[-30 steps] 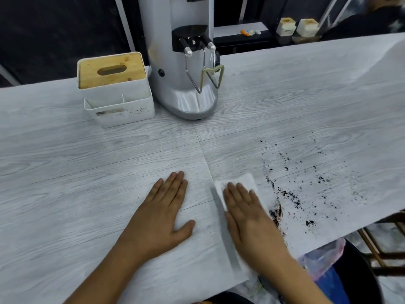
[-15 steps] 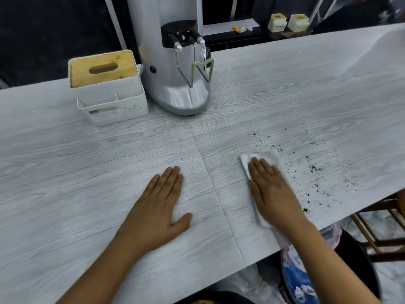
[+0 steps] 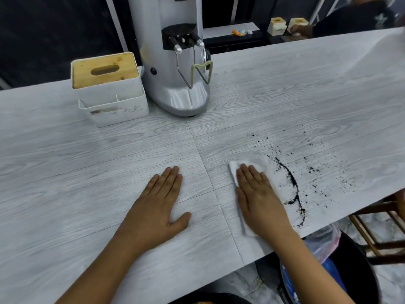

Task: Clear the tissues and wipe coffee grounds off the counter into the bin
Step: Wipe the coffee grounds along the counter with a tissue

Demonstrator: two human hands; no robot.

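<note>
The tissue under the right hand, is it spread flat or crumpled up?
Spread flat. The tissue lies as a sheet on the counter, pressed under the right hand.

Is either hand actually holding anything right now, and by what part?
Nothing is gripped. The right hand presses flat on the middle of the tissue; the left hand lies flat on the bare counter.

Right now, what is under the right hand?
A white tissue lies flat on the counter under the right hand. Any coffee grounds beneath the tissue are covered and cannot be seen.
</note>
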